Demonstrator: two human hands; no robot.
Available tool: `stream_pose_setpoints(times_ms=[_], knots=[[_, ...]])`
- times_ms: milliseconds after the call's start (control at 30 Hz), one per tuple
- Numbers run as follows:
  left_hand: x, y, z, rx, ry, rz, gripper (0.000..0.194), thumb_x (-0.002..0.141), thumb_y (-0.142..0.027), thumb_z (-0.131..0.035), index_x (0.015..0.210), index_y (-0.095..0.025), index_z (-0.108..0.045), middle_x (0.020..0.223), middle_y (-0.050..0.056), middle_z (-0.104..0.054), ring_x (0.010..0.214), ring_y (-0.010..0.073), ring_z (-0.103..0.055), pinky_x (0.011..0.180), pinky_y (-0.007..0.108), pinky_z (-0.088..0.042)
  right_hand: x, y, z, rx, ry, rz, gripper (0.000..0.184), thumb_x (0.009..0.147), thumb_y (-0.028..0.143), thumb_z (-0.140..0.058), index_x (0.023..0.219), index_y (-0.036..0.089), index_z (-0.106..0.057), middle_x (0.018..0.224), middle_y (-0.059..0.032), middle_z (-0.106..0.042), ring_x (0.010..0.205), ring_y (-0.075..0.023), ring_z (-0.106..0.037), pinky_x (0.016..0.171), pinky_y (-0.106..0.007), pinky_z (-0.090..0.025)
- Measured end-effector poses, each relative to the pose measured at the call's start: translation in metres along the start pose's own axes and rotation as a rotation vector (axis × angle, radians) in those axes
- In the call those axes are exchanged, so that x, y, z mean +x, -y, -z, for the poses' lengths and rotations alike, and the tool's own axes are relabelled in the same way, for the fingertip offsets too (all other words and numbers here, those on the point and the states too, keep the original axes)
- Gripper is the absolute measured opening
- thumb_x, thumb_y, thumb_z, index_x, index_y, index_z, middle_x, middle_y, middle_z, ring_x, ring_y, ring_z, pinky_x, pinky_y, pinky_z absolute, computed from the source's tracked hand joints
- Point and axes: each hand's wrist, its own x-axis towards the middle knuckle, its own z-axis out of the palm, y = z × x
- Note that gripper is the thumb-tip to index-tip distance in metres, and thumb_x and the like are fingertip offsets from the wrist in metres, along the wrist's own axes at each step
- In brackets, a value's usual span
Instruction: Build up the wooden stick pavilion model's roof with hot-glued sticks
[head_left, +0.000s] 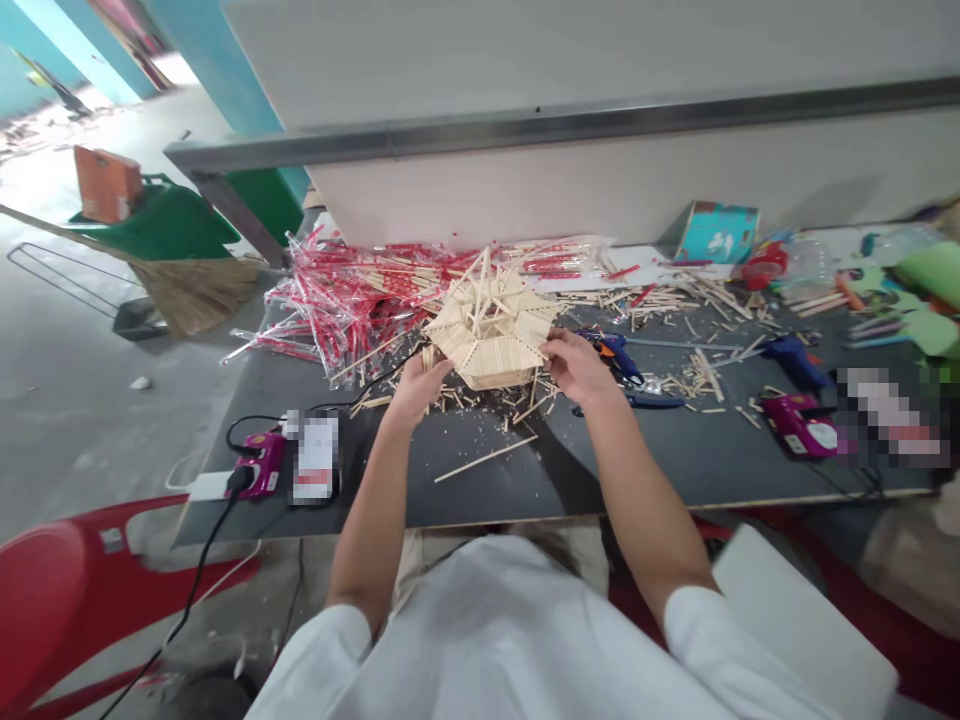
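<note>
A model house (501,355) built of pale wooden sticks, with a sloped many-sided roof and sticks meeting in a peak, is held between my two hands above the table. My left hand (421,385) grips its left lower edge, fingers closed around it. At the right edge my right hand (576,362) pinches the roof's rim. Below it on the dark table lies one long loose stick (486,459). Just right of my right hand is a blue glue gun (619,358), partly hidden.
Red-and-clear plastic wrappers (330,305) heap at the back left. Broken sticks (701,375) scatter to the right, near another blue glue gun (796,360). Purple power strips (264,465) sit at both sides, a phone (315,458) beside the left one. A turquoise container (718,233) stands behind.
</note>
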Motion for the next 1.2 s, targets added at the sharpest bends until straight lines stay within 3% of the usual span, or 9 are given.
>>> stream_pose_setpoints(times_ms=[167, 300, 467, 767, 900, 1033, 1100, 1200], knots=[[0.010, -0.009, 0.019, -0.033, 0.107, 0.010, 0.037, 0.073, -0.031, -0.081, 0.088, -0.022, -0.048, 0.062, -0.013, -0.034, 0.042, 0.0010, -0.021, 0.039, 0.018, -0.013, -0.022, -0.015, -0.011, 0.023, -0.015, 0.036, 0.047, 0.053, 0.029, -0.092, 0.091, 0.022, -0.064, 0.082, 0.0041, -0.070, 0.072, -0.0121, -0.061, 0.068, -0.027, -0.051], [0.018, -0.013, 0.028, -0.060, 0.128, 0.027, 0.033, 0.072, -0.029, -0.080, 0.092, -0.020, -0.055, 0.063, -0.012, -0.033, 0.042, 0.0003, -0.021, 0.040, 0.017, -0.013, -0.035, -0.029, -0.017, 0.012, -0.054, 0.064, 0.051, 0.055, 0.035, -0.095, 0.092, 0.024, -0.062, 0.086, 0.0037, -0.069, 0.079, -0.0140, -0.064, 0.076, -0.030, -0.054], [0.031, -0.016, 0.034, -0.082, 0.055, 0.026, 0.034, 0.075, -0.032, -0.078, 0.104, -0.016, -0.066, 0.067, -0.010, -0.039, 0.042, 0.0001, -0.024, 0.039, 0.017, -0.013, -0.047, -0.048, -0.028, -0.035, -0.101, 0.099, 0.050, 0.062, 0.045, -0.094, 0.093, 0.025, -0.059, 0.095, 0.0016, -0.069, 0.083, -0.0167, -0.066, 0.076, -0.033, -0.057], [0.045, -0.007, 0.026, -0.030, -0.098, -0.044, 0.033, 0.087, -0.042, -0.073, 0.107, -0.017, -0.071, 0.061, -0.009, -0.030, 0.041, 0.0024, -0.022, 0.040, 0.020, -0.014, -0.054, -0.072, -0.046, -0.189, -0.161, 0.165, 0.049, 0.075, 0.055, -0.087, 0.098, 0.027, -0.053, 0.101, -0.0022, -0.070, 0.087, -0.0199, -0.069, 0.074, -0.036, -0.060], [0.044, -0.003, 0.026, 0.045, -0.129, -0.071, 0.035, 0.089, -0.046, -0.072, 0.108, -0.017, -0.072, 0.058, -0.009, -0.030, 0.041, 0.0041, -0.023, 0.042, 0.021, -0.017, -0.057, -0.069, -0.027, -0.338, -0.098, 0.163, 0.044, 0.082, 0.059, -0.081, 0.102, 0.028, -0.058, 0.101, -0.0041, -0.072, 0.089, -0.0222, -0.071, 0.076, -0.037, -0.061], [0.037, -0.001, 0.033, 0.169, -0.221, -0.187, 0.031, 0.089, -0.043, -0.073, 0.107, -0.018, -0.073, 0.062, -0.006, -0.044, 0.048, 0.0065, -0.033, 0.049, 0.021, -0.027, -0.064, -0.044, 0.014, -0.587, -0.039, 0.153, 0.042, 0.079, 0.055, -0.085, 0.106, 0.026, -0.073, 0.102, -0.0060, -0.077, 0.082, -0.0236, -0.070, 0.074, -0.040, -0.058], [0.029, -0.002, 0.038, 0.241, -0.270, -0.256, 0.028, 0.089, -0.040, -0.074, 0.106, -0.018, -0.073, 0.070, -0.004, -0.053, 0.056, 0.0084, -0.041, 0.056, 0.022, -0.033, -0.063, -0.025, 0.038, -0.714, -0.102, 0.175, 0.039, 0.083, 0.058, -0.079, 0.104, 0.025, -0.076, 0.097, -0.0070, -0.077, 0.081, -0.0247, -0.069, 0.077, -0.041, -0.056], [0.010, -0.006, 0.040, 0.337, -0.343, -0.336, 0.028, 0.092, -0.038, -0.073, 0.112, -0.019, -0.073, 0.083, 0.000, -0.062, 0.069, 0.0114, -0.051, 0.067, 0.023, -0.039, -0.050, -0.002, 0.077, -0.875, -0.317, 0.249, 0.044, 0.089, 0.057, -0.070, 0.112, 0.020, -0.072, 0.103, -0.0131, -0.074, 0.091, -0.0289, -0.068, 0.089, -0.048, -0.054]])
